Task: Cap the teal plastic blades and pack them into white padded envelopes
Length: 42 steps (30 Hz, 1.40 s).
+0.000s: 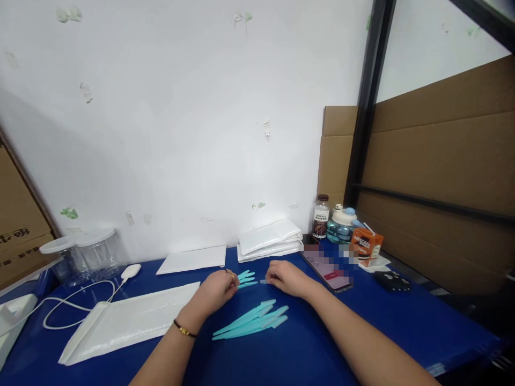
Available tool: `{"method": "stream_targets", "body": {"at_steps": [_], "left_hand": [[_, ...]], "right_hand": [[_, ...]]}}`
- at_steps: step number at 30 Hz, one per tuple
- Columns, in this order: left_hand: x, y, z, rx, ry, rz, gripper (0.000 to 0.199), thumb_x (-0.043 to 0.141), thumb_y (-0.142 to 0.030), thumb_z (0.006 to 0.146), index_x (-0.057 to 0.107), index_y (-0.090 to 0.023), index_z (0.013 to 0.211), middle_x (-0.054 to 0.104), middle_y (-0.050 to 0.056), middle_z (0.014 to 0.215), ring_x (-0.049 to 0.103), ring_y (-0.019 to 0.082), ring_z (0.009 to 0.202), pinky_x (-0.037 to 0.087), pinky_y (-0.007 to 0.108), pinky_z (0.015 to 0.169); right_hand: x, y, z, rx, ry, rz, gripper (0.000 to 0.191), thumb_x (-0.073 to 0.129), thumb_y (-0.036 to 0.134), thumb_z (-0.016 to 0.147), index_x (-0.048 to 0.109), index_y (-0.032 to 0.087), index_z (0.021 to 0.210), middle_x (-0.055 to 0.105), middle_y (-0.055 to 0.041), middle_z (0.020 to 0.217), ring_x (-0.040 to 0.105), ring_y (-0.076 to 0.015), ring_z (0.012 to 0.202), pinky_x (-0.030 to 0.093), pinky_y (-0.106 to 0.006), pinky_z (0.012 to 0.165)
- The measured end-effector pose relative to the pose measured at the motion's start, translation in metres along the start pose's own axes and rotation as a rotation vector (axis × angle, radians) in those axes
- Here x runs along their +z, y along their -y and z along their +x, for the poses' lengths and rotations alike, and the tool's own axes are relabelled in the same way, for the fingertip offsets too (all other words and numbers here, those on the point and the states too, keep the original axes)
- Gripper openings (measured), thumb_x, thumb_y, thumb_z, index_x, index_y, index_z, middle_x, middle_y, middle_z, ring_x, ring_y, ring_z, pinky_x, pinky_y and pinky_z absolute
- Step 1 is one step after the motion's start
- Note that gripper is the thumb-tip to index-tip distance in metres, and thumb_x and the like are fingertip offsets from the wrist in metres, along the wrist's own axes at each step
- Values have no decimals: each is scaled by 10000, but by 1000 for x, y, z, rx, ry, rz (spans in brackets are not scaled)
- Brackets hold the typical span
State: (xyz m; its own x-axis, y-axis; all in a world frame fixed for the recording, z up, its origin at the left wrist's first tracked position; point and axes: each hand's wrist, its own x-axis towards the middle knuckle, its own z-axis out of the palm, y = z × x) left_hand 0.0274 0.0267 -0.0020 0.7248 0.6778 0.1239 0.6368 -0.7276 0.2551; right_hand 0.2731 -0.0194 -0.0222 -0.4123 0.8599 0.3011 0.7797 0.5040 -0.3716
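Several turquoise eyebrow razors (253, 321) lie fanned out on the blue table, below and between my hands. My left hand (219, 292) is closed, its fingers pinching a turquoise eyebrow razor (247, 284) that points to the right. More turquoise razors (245, 275) show just behind those fingertips; whether the hand touches them I cannot tell. Across a small gap, my right hand (284, 277) pinches a small translucent cap (263, 281), close to the razor's tip. The right palm is turned down and hides part of the cap.
White padded mailers are on the table: one at left (132, 319), one behind (193, 258), and a stack (269, 238) against the wall. At right are a phone (328, 268), an orange box (366, 246), bottles (321, 217) and a black item (392, 280). Clear jars (100, 252) and a white cable (76, 305) occupy the left.
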Motion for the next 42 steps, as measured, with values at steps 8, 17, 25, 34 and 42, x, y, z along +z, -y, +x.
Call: {"method": "stream_targets", "body": {"at_steps": [8, 17, 25, 34, 42], "left_hand": [[-6, 10, -3, -116, -91, -69, 208, 533, -334, 738, 607, -200, 879, 610, 38, 868, 545, 171, 811, 382, 246, 691], [8, -24, -8, -69, 192, -266, 278, 576, -438, 689, 628, -188, 796, 608, -6, 712, 528, 117, 621, 347, 199, 519], [-2, 3, -2, -128, 48, -59, 133, 500, -252, 729, 618, -194, 708, 620, 5, 691, 527, 128, 634, 322, 221, 567], [-2, -3, -7, -136, 83, -264, 307, 563, -464, 706, 616, -187, 828, 582, -3, 721, 528, 127, 660, 367, 204, 560], [9, -22, -7, -72, 253, -321, 259, 605, -418, 676, 611, -181, 781, 573, -27, 650, 503, 100, 582, 349, 182, 506]], "right_hand": [[-14, -4, -10, 108, -26, 166, 128, 582, 235, 766, 680, 178, 825, 617, -42, 839, 563, -129, 699, 427, -216, 633], [-3, 16, -11, 45, 215, 242, 112, 644, 253, 699, 645, 154, 751, 546, 2, 723, 487, -83, 588, 372, -170, 514], [-9, -7, -9, 142, -7, 127, 46, 579, 145, 724, 624, 150, 729, 594, -27, 766, 535, -117, 666, 385, -196, 587], [-14, 15, -13, -12, 131, 289, 160, 642, 281, 716, 675, 174, 830, 590, -15, 790, 541, -109, 663, 414, -195, 590], [4, 30, -7, -84, 147, 96, 62, 595, 183, 718, 648, 173, 747, 570, 7, 740, 525, -96, 659, 388, -188, 627]]}}
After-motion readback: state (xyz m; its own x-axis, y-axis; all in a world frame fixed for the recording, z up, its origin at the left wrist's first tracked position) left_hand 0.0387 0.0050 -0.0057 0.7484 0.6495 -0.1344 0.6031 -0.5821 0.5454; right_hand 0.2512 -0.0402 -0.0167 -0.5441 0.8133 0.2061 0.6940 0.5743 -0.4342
